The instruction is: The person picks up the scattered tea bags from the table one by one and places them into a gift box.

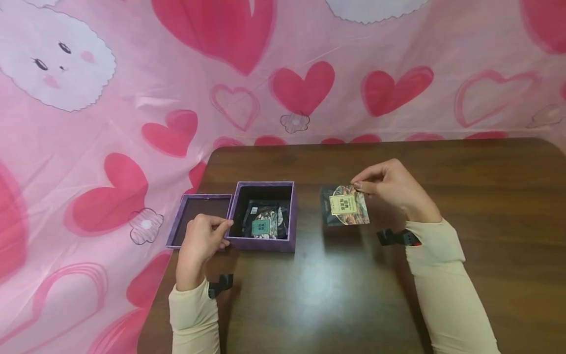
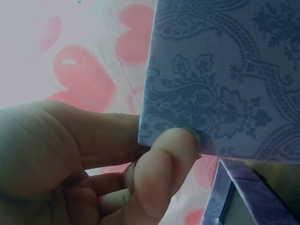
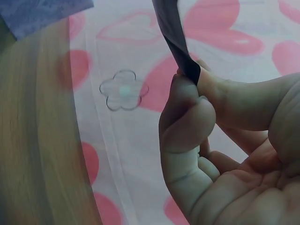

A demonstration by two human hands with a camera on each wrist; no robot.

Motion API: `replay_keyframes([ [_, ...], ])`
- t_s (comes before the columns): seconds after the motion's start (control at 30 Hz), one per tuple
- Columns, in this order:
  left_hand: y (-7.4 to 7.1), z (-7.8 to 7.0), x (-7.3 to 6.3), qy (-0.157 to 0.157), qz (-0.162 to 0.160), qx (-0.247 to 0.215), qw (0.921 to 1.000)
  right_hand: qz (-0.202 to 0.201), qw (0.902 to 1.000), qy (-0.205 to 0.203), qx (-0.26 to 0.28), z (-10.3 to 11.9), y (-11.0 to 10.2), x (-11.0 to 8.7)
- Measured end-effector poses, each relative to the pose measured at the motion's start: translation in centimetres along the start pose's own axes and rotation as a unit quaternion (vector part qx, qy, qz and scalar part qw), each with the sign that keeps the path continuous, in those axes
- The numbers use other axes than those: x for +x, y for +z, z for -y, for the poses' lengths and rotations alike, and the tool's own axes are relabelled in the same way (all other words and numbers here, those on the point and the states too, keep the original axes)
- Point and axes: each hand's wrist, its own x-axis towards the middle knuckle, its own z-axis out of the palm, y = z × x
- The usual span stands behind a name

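Observation:
In the head view my right hand (image 1: 393, 189) pinches the upper right corner of a flat dark sachet (image 1: 347, 209) with a yellow label, held up over the table. The right wrist view shows the sachet (image 3: 176, 37) edge-on between thumb and fingers. My left hand (image 1: 203, 241) grips the near left corner of a purple patterned box (image 1: 265, 244); the thumb and a finger pinch the box (image 2: 225, 79) in the left wrist view. Inside the open box lie several dark sachets, the top one (image 1: 261, 226) with a green label.
The box lid (image 1: 199, 216) lies with its dark inside facing up, just left of the box. Everything rests on a brown wooden table (image 1: 323, 305) with rounded corners. A pink cloth with hearts (image 1: 302, 88) hangs behind the table and along its left side.

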Motion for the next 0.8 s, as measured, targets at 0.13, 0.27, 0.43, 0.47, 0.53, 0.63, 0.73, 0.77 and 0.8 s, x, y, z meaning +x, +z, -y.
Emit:
replay_keyframes([
  [0.13,-0.2,0.0,0.0,0.003,0.004,0.002,1.0000,0.006,0.9997,-0.023,0.007,1.2,1.2,1.0],
  [0.27,-0.1,0.1,0.0,0.002,0.001,0.004,1.0000,0.023,0.9978,-0.053,0.031,2.0,2.7,2.3],
  [0.43,0.1,0.4,-0.1,-0.007,0.001,0.000,1.0000,0.028,0.9965,-0.065,0.043,3.0,4.4,3.5],
  [0.47,0.1,0.5,-0.2,-0.008,0.000,-0.001,1.0000,0.032,0.9960,-0.069,0.046,3.3,4.9,3.8],
  [0.53,0.2,0.6,-0.3,-0.009,0.000,-0.002,1.0000,0.043,0.9949,-0.074,0.052,3.8,5.7,4.3],
  [0.63,0.3,0.7,-0.3,-0.004,-0.001,-0.002,1.0000,0.053,0.9938,-0.078,0.059,4.4,6.8,4.9],
  [0.73,0.2,0.7,-0.2,0.006,-0.007,-0.002,1.0000,0.047,0.9945,-0.074,0.058,5.1,7.5,5.4],
  [0.77,0.1,0.6,-0.1,0.008,-0.010,-0.002,0.9999,0.045,0.9944,-0.076,0.059,5.4,7.8,5.6],
  [0.8,0.0,0.6,-0.1,0.009,-0.014,-0.002,0.9999,0.045,0.9942,-0.078,0.059,5.7,8.1,5.8],
])
